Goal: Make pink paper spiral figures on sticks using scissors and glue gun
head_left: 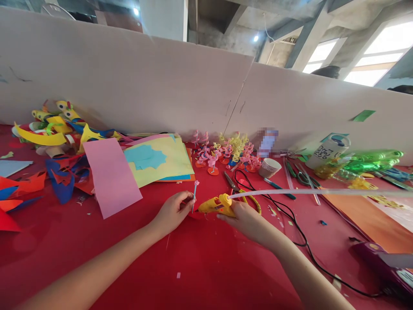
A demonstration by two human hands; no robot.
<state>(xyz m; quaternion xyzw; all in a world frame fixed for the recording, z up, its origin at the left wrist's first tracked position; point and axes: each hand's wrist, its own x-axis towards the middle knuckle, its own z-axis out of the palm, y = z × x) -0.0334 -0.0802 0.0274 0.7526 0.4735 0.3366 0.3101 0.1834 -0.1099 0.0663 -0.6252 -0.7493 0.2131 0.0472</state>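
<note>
Between the thumb and fingers of my left hand (177, 211) is a thin blue paper stick (195, 193), held upright with a small pink piece at its top. My right hand (247, 217) is wrapped round a yellow hot glue gun (214, 206), whose nozzle points left at the lower end of the stick. A long, clear glue stick (290, 192) runs out of the gun's back to the right. Behind my hands stand several small pink and yellow curled-paper flowers (213, 161) on round orange bases.
Coloured paper sheets (167, 161) and a pink sheet (112, 176) lie at left, near yellow paper figures (61, 125). Scissors (232, 183), a paper cup (269, 167) and a black cord (292, 215) are at right. A purple device (377, 262) sits front right. A white partition (145, 82) borders the red table.
</note>
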